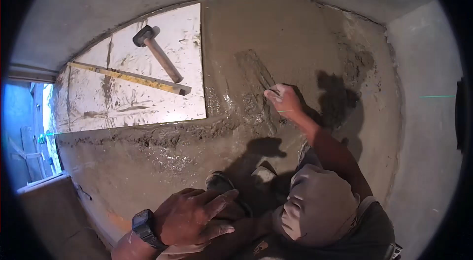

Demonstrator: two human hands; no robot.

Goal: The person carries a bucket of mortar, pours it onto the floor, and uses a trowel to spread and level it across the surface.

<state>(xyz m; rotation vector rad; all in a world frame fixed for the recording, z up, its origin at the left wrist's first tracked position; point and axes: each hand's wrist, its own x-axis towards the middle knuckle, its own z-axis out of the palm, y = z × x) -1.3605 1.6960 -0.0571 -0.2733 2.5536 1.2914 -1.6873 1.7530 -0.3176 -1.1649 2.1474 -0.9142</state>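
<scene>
My right hand [287, 101] is closed around the handle of a trowel [253, 69]. Its long blade is coated in wet mortar and lies flat on the grey mortar bed [295, 28]; the handle is mostly hidden by my fingers. My left hand [194, 215], with a dark watch on its wrist, rests at my knee with loosely extended fingers and nothing in it. Left of the trowel are smeared white tiles [162, 97]. On them lie a hammer [160, 55] with a dark head and wooden handle, and a yellow spirit level [128, 78].
A rough ridge of mortar [167, 137] runs along the tiles' near edge. Grey walls stand at the back and on the right wall [428, 63], where a green laser line shows. At far left is a bright opening [47, 107]. My shoe [219, 181] is below.
</scene>
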